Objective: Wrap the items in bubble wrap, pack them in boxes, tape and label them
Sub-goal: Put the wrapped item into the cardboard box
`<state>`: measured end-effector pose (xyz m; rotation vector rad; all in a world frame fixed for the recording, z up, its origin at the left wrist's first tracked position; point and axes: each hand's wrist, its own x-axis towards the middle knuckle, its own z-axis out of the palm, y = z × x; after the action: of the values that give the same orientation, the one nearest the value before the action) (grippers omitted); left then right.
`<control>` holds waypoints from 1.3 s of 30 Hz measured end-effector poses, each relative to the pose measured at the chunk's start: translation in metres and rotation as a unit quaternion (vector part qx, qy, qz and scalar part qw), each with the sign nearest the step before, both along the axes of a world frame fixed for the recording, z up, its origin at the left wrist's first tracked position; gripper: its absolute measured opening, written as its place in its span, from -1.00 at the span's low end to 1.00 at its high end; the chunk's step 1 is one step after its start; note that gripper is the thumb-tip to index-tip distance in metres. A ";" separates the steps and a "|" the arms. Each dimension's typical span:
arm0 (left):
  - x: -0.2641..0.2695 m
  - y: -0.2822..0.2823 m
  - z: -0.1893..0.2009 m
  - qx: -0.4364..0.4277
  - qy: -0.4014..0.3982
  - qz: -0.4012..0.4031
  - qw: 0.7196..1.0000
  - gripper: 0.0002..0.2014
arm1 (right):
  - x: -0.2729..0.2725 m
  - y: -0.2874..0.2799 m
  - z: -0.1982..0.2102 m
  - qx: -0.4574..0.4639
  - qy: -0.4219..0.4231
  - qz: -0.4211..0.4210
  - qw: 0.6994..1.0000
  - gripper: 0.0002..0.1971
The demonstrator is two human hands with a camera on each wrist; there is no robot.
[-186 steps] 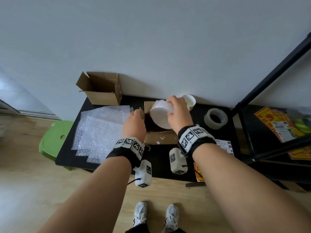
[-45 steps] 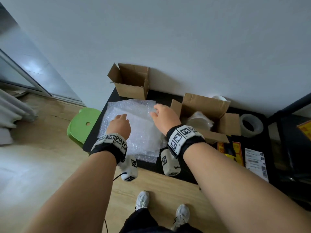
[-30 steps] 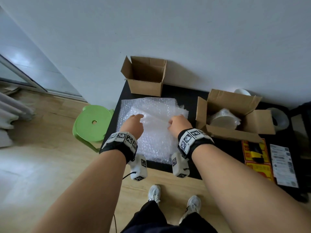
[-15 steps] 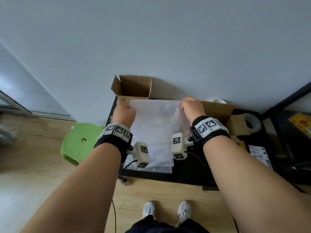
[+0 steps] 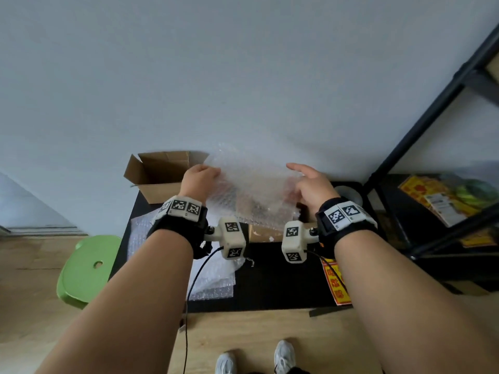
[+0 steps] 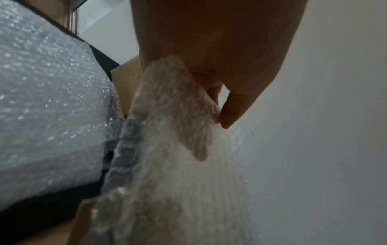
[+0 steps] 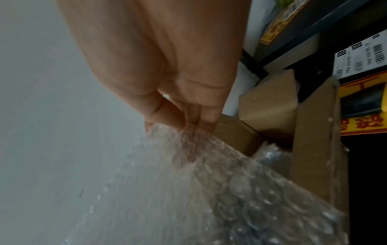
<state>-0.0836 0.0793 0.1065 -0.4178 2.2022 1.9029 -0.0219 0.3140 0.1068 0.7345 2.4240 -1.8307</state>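
Aloft, bubble wrap sheet (image 5: 251,190), left hand (image 5: 198,179), right hand (image 5: 310,187) pinching its edges

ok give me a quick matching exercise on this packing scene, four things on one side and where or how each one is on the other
Things:
1. bubble wrap sheet
2. empty box
3. green stool
4. tape roll

Places or states:
A. on the floor, left of the table
B. held up by the left hand and the right hand
C. open, at the table's back left corner
D. on the table, just beyond the right wrist

Pairs: 1-B, 2-C, 3-A, 4-D
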 end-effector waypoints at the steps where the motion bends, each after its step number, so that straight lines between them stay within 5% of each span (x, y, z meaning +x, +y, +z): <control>1: 0.001 0.007 0.001 0.010 -0.004 0.001 1.000 -0.92 | 0.003 0.007 0.000 0.011 -0.004 0.008 1.000 -0.31; 6: 0.008 0.028 -0.001 -0.056 0.013 -0.042 0.997 -0.77 | 0.010 0.031 0.000 0.019 0.008 0.025 0.999 -0.34; 11: 0.011 0.034 0.004 -0.037 0.006 -0.068 0.997 -0.55 | 0.012 0.042 0.000 0.002 0.034 0.005 0.999 -0.61; 21: 0.003 0.046 0.018 0.017 0.030 -0.068 0.997 -0.81 | 0.006 0.044 0.014 -0.190 0.026 -0.013 0.981 -0.77; 27: 0.001 0.049 0.018 -0.004 0.044 -0.025 0.999 -0.42 | 0.008 0.045 0.013 -0.144 0.080 -0.027 0.986 -0.48; 30: -0.002 0.051 0.021 -0.052 0.092 -0.049 0.993 -0.54 | 0.005 0.043 0.011 -0.127 0.073 -0.013 0.989 -0.53; 33: -0.005 0.050 0.028 -0.080 0.109 -0.103 0.985 -0.66 | 0.005 0.046 0.017 -0.017 0.010 0.060 0.998 -0.53; 36: -0.007 0.051 0.035 -0.131 0.072 -0.202 0.968 -0.42 | 0.005 0.043 0.023 0.101 -0.085 0.146 0.980 -0.26; 39: -0.006 0.053 0.037 -0.196 0.072 -0.235 0.949 -0.36 | 0.004 0.040 0.023 0.196 -0.115 0.164 0.960 -0.27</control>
<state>-0.0899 0.1324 0.1439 0.1934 2.4901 1.2878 -0.0182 0.3542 0.1296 0.4808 2.5802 -1.0997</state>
